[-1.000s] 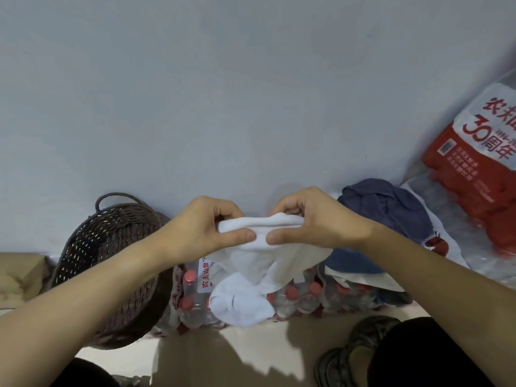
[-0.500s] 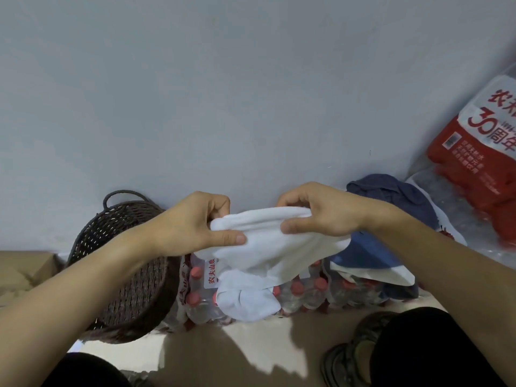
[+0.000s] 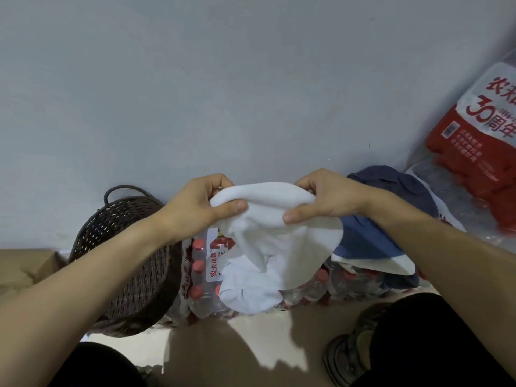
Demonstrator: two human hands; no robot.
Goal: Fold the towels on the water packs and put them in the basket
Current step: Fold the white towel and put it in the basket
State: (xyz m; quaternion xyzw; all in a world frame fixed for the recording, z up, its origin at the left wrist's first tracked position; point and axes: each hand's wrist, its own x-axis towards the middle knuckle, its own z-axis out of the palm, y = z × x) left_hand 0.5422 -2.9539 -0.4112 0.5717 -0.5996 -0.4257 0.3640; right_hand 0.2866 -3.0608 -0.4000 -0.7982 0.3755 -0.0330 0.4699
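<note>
At frame centre, a white towel (image 3: pixel 279 236) is being pinched by left hand (image 3: pixel 195 208) and right hand (image 3: pixel 326 199); its loose hanging end could bunch unevenly.

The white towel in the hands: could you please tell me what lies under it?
Under the white towel sits a water pack, its red-capped bottles showing at the left and along the bottom edge. The pack's middle is covered by the cloth, so anything lying there is hidden.
</note>
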